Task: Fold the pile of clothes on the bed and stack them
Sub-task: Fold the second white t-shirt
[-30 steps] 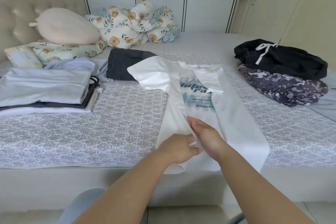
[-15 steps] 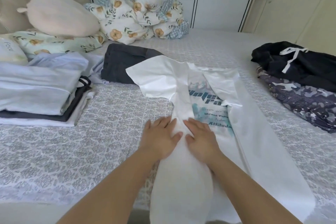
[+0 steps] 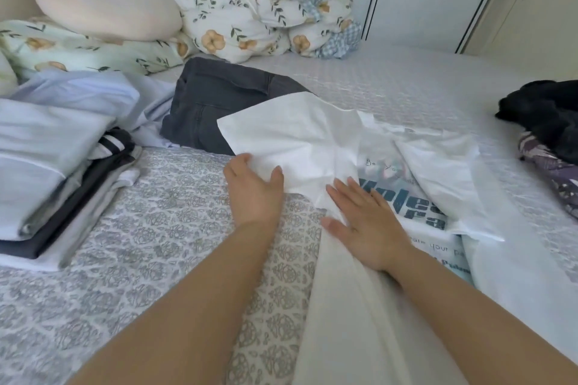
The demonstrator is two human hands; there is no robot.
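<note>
Thin, limp white T-shirt [image 3: 312,134] spread on the bed [image 3: 156,228] — left hand [image 3: 253,194] pinching the sleeve edge, right hand [image 3: 362,222] pressing flat, fingers straight — likely light and slippery, best gripped at hems and seams.

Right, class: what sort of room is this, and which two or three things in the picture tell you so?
Most likely a bedroom at home. There is a bed with a patterned cover, pillows heaped against a padded headboard, and white cupboard doors behind.
</note>
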